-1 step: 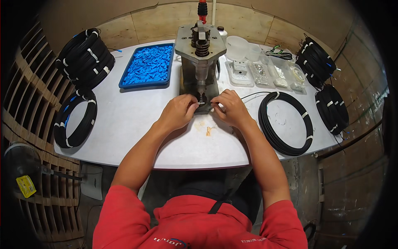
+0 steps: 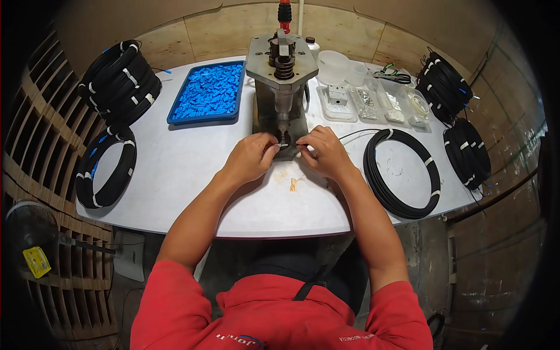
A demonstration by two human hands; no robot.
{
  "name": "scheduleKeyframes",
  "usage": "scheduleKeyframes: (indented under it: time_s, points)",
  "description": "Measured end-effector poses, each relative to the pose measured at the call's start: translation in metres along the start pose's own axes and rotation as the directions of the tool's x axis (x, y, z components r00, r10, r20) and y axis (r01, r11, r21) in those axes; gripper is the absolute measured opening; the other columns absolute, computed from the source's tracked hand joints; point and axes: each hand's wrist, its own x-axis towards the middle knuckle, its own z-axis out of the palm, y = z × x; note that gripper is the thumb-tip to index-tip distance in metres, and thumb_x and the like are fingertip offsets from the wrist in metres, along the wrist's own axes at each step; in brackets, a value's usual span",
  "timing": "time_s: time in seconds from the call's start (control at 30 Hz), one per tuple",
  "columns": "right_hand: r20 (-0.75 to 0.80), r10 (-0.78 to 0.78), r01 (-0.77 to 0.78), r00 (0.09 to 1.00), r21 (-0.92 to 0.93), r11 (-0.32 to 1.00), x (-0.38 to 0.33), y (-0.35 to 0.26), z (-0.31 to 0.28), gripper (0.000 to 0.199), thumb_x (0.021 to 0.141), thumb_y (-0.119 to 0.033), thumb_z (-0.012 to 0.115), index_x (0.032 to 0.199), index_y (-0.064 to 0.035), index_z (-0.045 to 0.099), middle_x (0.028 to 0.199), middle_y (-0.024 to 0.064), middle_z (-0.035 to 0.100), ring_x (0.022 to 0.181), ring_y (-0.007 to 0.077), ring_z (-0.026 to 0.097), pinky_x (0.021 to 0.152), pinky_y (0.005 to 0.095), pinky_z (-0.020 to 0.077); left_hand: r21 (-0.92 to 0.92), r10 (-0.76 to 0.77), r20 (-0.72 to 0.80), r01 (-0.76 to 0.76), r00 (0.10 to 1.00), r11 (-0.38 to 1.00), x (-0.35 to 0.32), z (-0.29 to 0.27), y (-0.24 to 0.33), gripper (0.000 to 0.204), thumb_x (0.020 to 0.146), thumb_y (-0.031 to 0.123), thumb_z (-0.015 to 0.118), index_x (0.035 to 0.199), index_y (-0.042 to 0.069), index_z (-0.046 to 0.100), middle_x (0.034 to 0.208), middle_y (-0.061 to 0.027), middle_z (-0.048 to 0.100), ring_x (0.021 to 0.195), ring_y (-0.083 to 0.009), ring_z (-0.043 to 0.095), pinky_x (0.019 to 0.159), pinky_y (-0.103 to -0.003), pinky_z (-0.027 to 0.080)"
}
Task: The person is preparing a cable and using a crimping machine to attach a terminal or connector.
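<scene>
A steel press (image 2: 279, 96) stands at the middle of the table, its vertical ram (image 2: 283, 104) pointing down between my hands. My left hand (image 2: 252, 155) is closed in a pinch at the left of the press's lower tool, with a small pale piece (image 2: 282, 145) at its fingertips, too small to name. On the other side of the tool my right hand (image 2: 322, 151) pinches a thin black cable (image 2: 356, 133), which runs back to a coil of black cable (image 2: 402, 207) lying on the right. The cable's end is hidden by the fingers and the tool.
A blue tray (image 2: 201, 121) full of small blue parts lies left of the press. Clear plastic boxes (image 2: 368, 119) with small metal parts sit to its right, near pliers (image 2: 396, 76). Stacked black cable coils (image 2: 119, 81) stand at the table's left; more coils (image 2: 466, 151) stand at the right edge.
</scene>
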Motion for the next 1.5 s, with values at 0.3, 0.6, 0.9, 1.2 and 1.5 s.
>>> scheduleKeyframes:
  time_s: [0.3, 0.6, 0.9, 1.2, 1.5]
  points:
    - [-0.003, 0.017, -0.017, 1.0, 0.003, 1.0, -0.0003, -0.002, -0.0014, 0.017, 0.079, -0.004, 0.077, 0.094, -0.0081, 0.071, 0.084, 0.0048, 0.069, 0.085, 0.0243, 0.062, 0.08, 0.0363, 0.0457, -0.02, -0.035, 0.043, 0.036, 0.998, 0.999, 0.0019, -0.0012, 0.0021, 0.02, 0.098, 0.017, 0.063, 0.097, -0.002, 0.071, 0.09, -0.0204, 0.072, 0.084, -0.0402, 0.069, 0.078, -0.046, 0.054]
    - [0.053, 0.102, -0.102, 0.993, 0.002, 0.995, -0.0008, -0.004, -0.0014, 0.007, 0.086, -0.012, 0.074, 0.091, -0.0067, 0.072, 0.085, 0.0076, 0.069, 0.088, 0.0262, 0.062, 0.086, 0.0378, 0.0449, -0.032, -0.033, 0.015, 0.033, 0.999, 0.999, 0.002, 0.0005, -0.0022, 0.019, 0.098, 0.017, 0.065, 0.097, -0.001, 0.071, 0.093, -0.0202, 0.072, 0.085, -0.0408, 0.069, 0.077, -0.047, 0.054]
    - [0.067, 0.124, -0.126, 0.99, 0.018, 0.992, 0.0006, -0.0046, -0.0037, 0.006, 0.085, -0.011, 0.074, 0.089, -0.0071, 0.071, 0.084, 0.007, 0.069, 0.087, 0.0261, 0.062, 0.085, 0.0381, 0.0452, -0.009, -0.047, 0.045, 0.047, 0.998, 0.999, 0.0021, -0.0008, -0.0009, 0.02, 0.099, 0.016, 0.063, 0.102, -0.002, 0.072, 0.094, -0.0205, 0.072, 0.087, -0.0382, 0.07, 0.079, -0.044, 0.054]
    - [0.046, 0.108, -0.109, 0.993, 0.019, 0.994, 0.0003, -0.0035, -0.0024, 0.007, 0.085, -0.013, 0.074, 0.089, -0.0074, 0.072, 0.083, 0.0062, 0.069, 0.086, 0.0252, 0.062, 0.084, 0.0376, 0.0456, -0.033, -0.044, 0.026, 0.045, 0.999, 0.998, 0.0019, 0.0001, -0.0021, 0.021, 0.098, 0.019, 0.064, 0.099, -0.001, 0.072, 0.094, -0.0201, 0.072, 0.087, -0.04, 0.069, 0.079, -0.046, 0.054]
    - [0.048, 0.106, -0.107, 0.993, 0.016, 0.994, 0.0001, -0.0039, -0.0023, 0.007, 0.085, -0.012, 0.074, 0.089, -0.0073, 0.072, 0.083, 0.0065, 0.068, 0.087, 0.0255, 0.062, 0.083, 0.0376, 0.0457, -0.076, -0.061, 0.036, 0.063, 0.998, 0.995, 0.0004, -0.002, 0.0006, 0.02, 0.095, 0.018, 0.067, 0.101, -0.001, 0.071, 0.093, -0.0194, 0.072, 0.087, -0.0388, 0.07, 0.078, -0.045, 0.055]
